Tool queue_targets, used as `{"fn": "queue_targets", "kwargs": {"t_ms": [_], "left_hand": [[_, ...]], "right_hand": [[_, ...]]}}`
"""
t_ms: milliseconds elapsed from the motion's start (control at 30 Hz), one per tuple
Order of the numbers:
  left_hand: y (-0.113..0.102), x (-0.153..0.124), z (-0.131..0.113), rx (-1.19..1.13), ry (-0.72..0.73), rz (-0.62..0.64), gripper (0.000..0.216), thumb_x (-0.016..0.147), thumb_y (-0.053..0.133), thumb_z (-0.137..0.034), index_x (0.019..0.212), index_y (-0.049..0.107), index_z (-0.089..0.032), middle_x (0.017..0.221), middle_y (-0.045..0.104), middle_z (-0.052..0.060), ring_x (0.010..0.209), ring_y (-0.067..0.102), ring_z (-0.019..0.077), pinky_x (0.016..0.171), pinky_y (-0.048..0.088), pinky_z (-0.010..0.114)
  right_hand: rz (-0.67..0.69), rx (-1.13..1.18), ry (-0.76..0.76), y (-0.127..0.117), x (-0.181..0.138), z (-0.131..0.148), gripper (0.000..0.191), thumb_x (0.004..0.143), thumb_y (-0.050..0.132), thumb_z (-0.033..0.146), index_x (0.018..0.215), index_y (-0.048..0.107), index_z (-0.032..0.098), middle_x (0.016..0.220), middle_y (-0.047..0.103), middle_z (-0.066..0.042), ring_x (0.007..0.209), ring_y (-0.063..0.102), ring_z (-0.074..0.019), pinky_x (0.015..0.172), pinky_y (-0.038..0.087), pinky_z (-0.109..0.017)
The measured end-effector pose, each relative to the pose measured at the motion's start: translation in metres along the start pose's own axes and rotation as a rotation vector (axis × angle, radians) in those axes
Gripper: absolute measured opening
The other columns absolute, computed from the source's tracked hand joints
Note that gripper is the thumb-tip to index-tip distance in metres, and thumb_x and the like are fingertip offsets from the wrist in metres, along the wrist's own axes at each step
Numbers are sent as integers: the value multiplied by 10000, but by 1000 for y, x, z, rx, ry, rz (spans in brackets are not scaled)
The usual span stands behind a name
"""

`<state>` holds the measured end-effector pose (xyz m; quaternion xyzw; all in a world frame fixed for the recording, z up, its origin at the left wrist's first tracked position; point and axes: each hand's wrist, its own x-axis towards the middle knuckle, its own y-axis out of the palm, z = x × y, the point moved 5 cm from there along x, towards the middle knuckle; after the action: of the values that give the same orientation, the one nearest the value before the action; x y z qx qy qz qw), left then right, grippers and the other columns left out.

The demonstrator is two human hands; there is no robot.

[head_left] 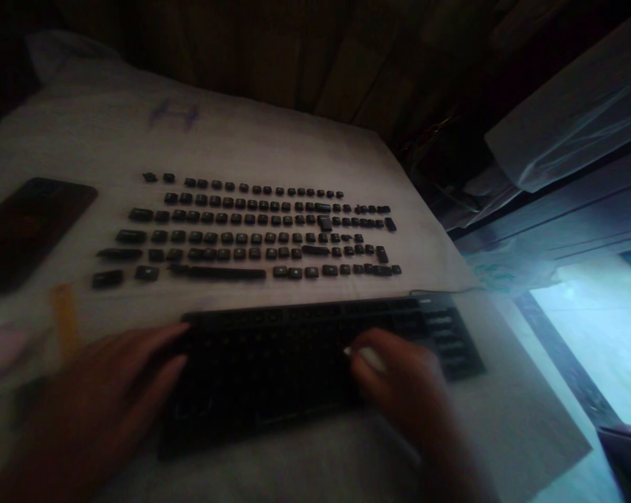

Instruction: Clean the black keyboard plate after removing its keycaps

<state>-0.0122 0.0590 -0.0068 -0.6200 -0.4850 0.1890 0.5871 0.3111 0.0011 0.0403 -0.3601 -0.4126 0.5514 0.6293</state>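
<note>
A black keyboard [273,370] lies on the pale cloth, its key field dark and blurred. At its left edge my left hand [110,391] holds it, with thumb and forefinger at the upper left corner. My right hand [399,370] is over the right part of the keyboard, fingers pinched together. A small white tip [347,351] shows at those fingertips; what it belongs to is hard to make out. Beyond the keyboard, loose black keycaps [249,219] are laid out in several rows, among them a long spacebar [226,273].
On the left lies a dark phone [32,230], and closer in an orange strip [64,314] beside a pinkish blurred thing [1,353]. A thin cable [441,290] runs behind the keyboard. The table edge [425,188] drops off at the right, near plastic-wrapped items [571,133].
</note>
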Motion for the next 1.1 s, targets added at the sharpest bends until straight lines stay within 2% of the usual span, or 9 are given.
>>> {"fn": "queue_targets", "kwargs": {"t_ms": [200, 633, 867, 1100], "left_hand": [[2, -6, 5, -27, -25, 21, 374, 983, 423, -483, 1249, 591, -282, 1113, 736, 70, 929, 701, 274, 838, 521, 438], [4, -4, 5, -37, -26, 24, 382, 976, 430, -504, 1230, 604, -277, 1082, 744, 73, 909, 705, 275, 800, 526, 429], [4, -6, 8, -70, -78, 36, 374, 950, 458, -504, 1228, 626, -317, 1094, 756, 50, 917, 714, 272, 835, 529, 439], [5, -9, 10, -74, -103, 60, 381, 967, 436, -499, 1240, 613, -302, 1122, 742, 65, 955, 699, 283, 866, 514, 458]], "right_hand": [[-19, 140, -18, 0, -1, 8, 194, 830, 502, 197, 737, 670, 228, 675, 727, -6, 582, 692, -150, 571, 490, -246], [37, -17, 56, 4, -3, -3, 192, 809, 488, 210, 727, 661, 229, 646, 709, -8, 557, 665, -156, 558, 435, -257], [84, 29, 88, 6, -6, -6, 180, 788, 489, 209, 703, 647, 227, 601, 676, 7, 525, 637, -145, 542, 405, -250], [137, 39, 102, 11, -12, -9, 160, 792, 507, 195, 711, 643, 225, 618, 668, 15, 542, 622, -135, 556, 383, -247]]}}
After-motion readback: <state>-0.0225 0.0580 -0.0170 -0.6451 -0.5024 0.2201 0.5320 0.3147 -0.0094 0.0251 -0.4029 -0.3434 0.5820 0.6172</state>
